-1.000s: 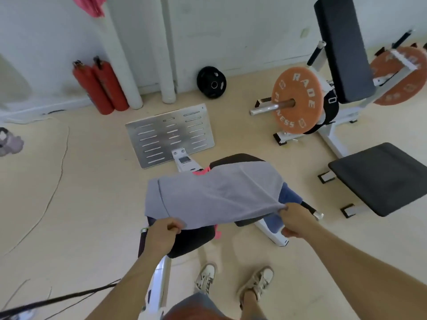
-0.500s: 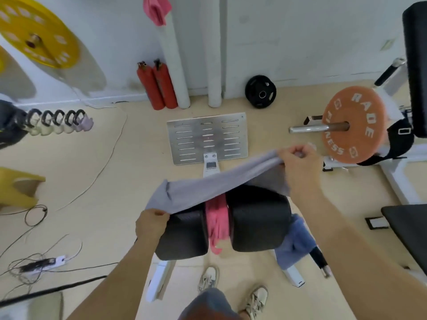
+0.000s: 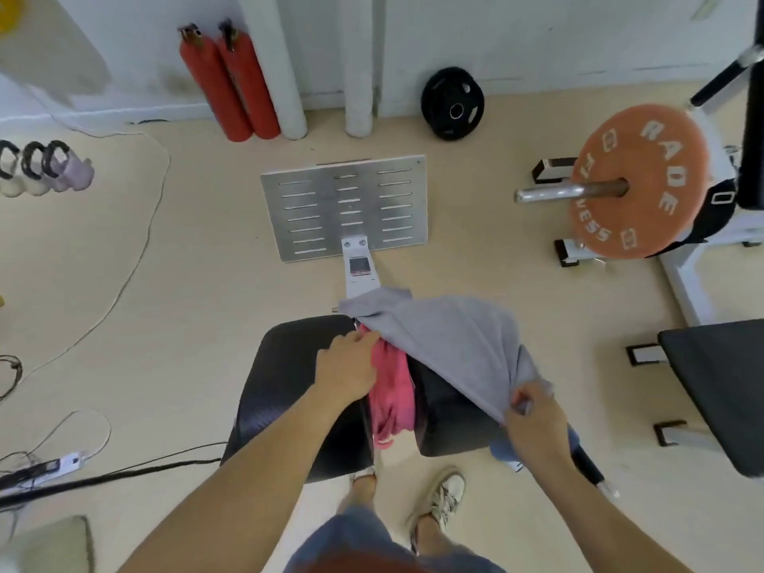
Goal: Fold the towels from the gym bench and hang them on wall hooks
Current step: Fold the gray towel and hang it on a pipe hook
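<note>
Right hand (image 3: 533,419): thumb and fingers pinch the near corner of the grey towel (image 3: 450,345), at the near right edge of the bench (image 3: 281,407). Left hand (image 3: 347,366): palm down over the left pad, fingertips at the grey towel's left edge, where it meets the pink towel (image 3: 392,390). Whether they hold cloth we cannot tell.

Grey towel: one, draped slantwise over the bench's right pad, its far corner reaching past the far edge. Pink towel: one, bunched in the gap between the two black pads, its far end under the grey. Blue towel (image 3: 501,452): one, hanging off the near right corner, mostly hidden by our right wrist.

Surface: beige floor (image 3: 165,324), with a white wall (image 3: 537,35) beyond.

- Beyond the bench's far edge we list one slotted metal footplate (image 3: 345,204).
- Against the wall: two red cylinders (image 3: 227,80), two white pipes (image 3: 359,64), one black weight plate (image 3: 452,103).
- Rightward: one orange plate (image 3: 638,181) on a steel bar (image 3: 550,194), and one further black pad (image 3: 719,386).
- Leftward: three kettlebells (image 3: 58,167) in view at the frame's edge, one white cable (image 3: 136,241), one power strip (image 3: 41,469).
</note>
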Tool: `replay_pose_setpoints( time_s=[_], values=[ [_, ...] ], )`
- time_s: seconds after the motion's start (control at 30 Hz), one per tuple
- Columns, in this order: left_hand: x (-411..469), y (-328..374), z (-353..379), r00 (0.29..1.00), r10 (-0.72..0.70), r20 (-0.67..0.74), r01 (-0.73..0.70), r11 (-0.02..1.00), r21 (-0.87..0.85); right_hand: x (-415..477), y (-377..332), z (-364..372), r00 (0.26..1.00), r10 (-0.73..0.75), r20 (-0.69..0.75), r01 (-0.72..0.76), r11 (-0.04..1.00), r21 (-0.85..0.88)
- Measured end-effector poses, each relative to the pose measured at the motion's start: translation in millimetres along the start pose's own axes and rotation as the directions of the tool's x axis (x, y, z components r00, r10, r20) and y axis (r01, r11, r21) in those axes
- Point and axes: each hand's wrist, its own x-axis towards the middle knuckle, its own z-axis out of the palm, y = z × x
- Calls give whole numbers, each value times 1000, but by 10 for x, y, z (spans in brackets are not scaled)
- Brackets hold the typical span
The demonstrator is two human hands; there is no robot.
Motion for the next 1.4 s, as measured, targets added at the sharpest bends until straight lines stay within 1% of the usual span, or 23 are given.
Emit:
replay_pose_setpoints(
  time_s=[0.03, 0.1, 0.17, 0.23, 0.33, 0.4, 0.5, 0.57, 0.67, 0.73, 0.8, 0.87, 0.93, 0.97, 1.07, 1.1, 1.13, 1.17, 1.23, 1.27, 1.33, 1.37, 1.4],
  values=[
    [82, 127, 45, 999, 26, 46, -24, 999, -39, -23, -5, 35, 1000, 16, 6, -16, 1000, -2],
    [208, 375, 112, 992, 14, 123, 21, 960, -280, -97, -7, 87, 997, 69, 16, -70, 996, 49],
    [305, 509, 153, 982, -111, 152, 176, 825, -536, -183, -12, 103, 991, 135, 20, -136, 988, 68],
    [414, 518, 173, 951, -255, 172, 302, 669, -680, -272, -9, 104, 986, 163, 30, -164, 986, 41],
    [588, 523, 161, 922, -305, 237, 381, 615, -691, -401, 28, 130, 986, 165, 30, -165, 986, -13],
    [703, 536, 162, 923, -291, 251, 384, 670, -635, -457, 67, 162, 988, 157, 6, -157, 987, -42],
    [821, 442, 169, 916, -324, 235, 398, 804, -442, -471, 81, 169, 987, 140, -78, -145, 988, -61],
    [836, 331, 176, 907, -378, 185, 419, 774, -474, -451, 42, 134, 987, 110, -118, -117, 992, -53],
    [734, 355, 15, 918, -397, -11, 270, 645, -715, -404, -25, 51, 987, 82, -138, -78, 996, 36],
    [565, 441, -214, 927, -352, -128, 125, 612, -781, -380, -183, -18, 986, 82, -144, -55, 982, 180],
    [251, 589, -443, 975, -178, -131, 12, 636, -772, -354, -478, -105, 994, 68, -84, -35, 938, 344],
    [-187, 821, -587, 995, 62, -80, -101, 655, -749, -341, -851, -176, 998, -27, 59, -4, 885, 465],
    [-594, 1036, -659, 984, 163, -78, -164, 627, -761, -359, -1136, -184, 973, -134, 189, 37, 895, 444],
    [-725, 1094, -687, 989, 126, -70, -130, 567, -813, -371, -1209, -163, 965, -168, 201, 72, 909, 410],
    [-880, 1043, -816, 988, 20, 156, 151, 158, -976, -437, -1281, -119, 971, -204, 122, 148, 921, 361],
    [-893, 973, -854, 984, -22, 175, 176, 129, -976, -470, -1287, -115, 969, -223, 103, 177, 925, 337],
    [-896, 877, -858, 985, -77, 157, 167, 157, -973, -512, -1311, -111, 963, -252, 94, 214, 929, 301],
    [-894, 783, -850, 980, -134, 150, 172, 178, -969, -558, -1340, -102, 952, -292, 90, 260, 928, 266],
    [-858, 601, -847, 959, -151, 240, 261, 137, -956, -670, -1409, -107, 900, -428, 84, 413, 898, 151],
    [-832, 522, -861, 950, -114, 289, 300, 92, -950, -738, -1452, -123, 850, -521, 81, 517, 853, 70],
    [-785, 388, -907, 944, -24, 330, 330, 53, -942, -832, -1484, -138, 700, -706, 111, 714, 696, -77],
    [-775, 352, -939, 941, -9, 339, 339, 53, -939, -870, -1505, -147, 630, -761, 154, 777, 618, -121],
    [-752, 319, -939, 938, -15, 347, 348, 36, -937, -913, -1533, -172, 597, -778, 196, 802, 581, -137]
  ],
)
